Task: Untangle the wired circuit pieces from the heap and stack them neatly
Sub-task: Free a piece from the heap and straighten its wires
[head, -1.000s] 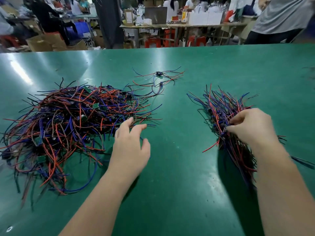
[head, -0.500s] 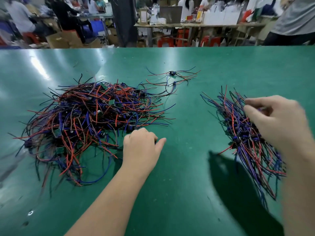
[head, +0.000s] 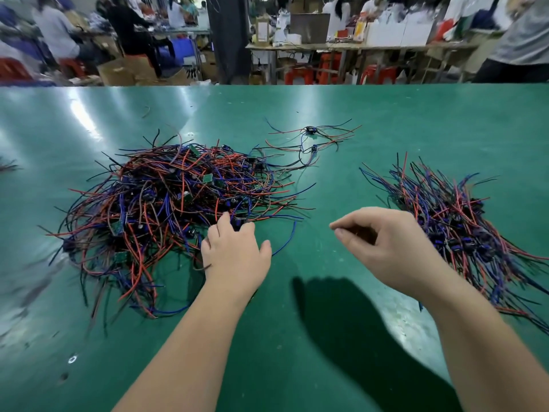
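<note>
A big tangled heap (head: 166, 203) of red, blue and black wires with small green circuit boards lies on the left of the green table (head: 297, 337). My left hand (head: 234, 254) rests at the heap's near right edge, fingers stretched onto the wires and their tips partly hidden among them. A sorted stack of wired pieces (head: 454, 221) lies on the right, wires roughly aligned. My right hand (head: 386, 242) hovers between heap and stack, fingers loosely curled, holding nothing. It casts a dark shadow on the table.
A few loose wired pieces (head: 312, 138) lie spread out behind the heap, near the table's middle. A stray wire bundle (head: 6, 166) shows at the left edge. Beyond the far edge are people, red stools, cardboard boxes and a workbench (head: 341, 46).
My right hand has left the sorted stack and moved left over the middle of the table, empty. My left hand has uncurled and reached its fingers onto the heap's edge.
</note>
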